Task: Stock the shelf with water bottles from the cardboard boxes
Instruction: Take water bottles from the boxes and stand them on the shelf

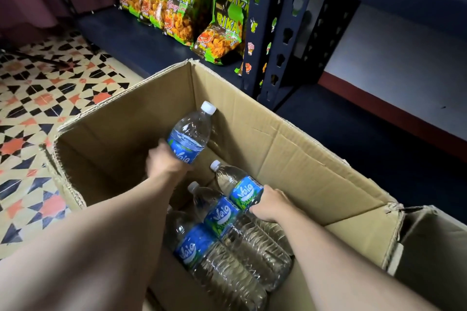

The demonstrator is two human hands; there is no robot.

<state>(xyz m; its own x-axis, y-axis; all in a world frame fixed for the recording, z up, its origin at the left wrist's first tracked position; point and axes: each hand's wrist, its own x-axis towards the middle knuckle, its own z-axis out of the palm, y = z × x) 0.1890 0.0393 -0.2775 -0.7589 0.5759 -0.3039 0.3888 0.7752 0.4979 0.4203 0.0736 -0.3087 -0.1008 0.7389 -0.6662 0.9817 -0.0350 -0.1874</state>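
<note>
Tiled floor [32, 98] at left, bare. Big cardboard box [290, 149], flaps up, left half w/ lots of room. Left hand [164, 163] wrapped round bottom of water bottle [190, 134], lifted near back wall. Right hand [269, 206] curled on 2nd bottle [242, 190], lying w/ 2 more. Shelf [379, 139] at right, dark, open.

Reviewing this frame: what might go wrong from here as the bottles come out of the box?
1. The left hand holds the raised bottle low, near its base; top-heavy, it might tip or slip.
2. The right hand grips a second bottle wedged beside others; pulling it may drag them.
3. The box wall stands tall; a bottle might catch it.
</note>
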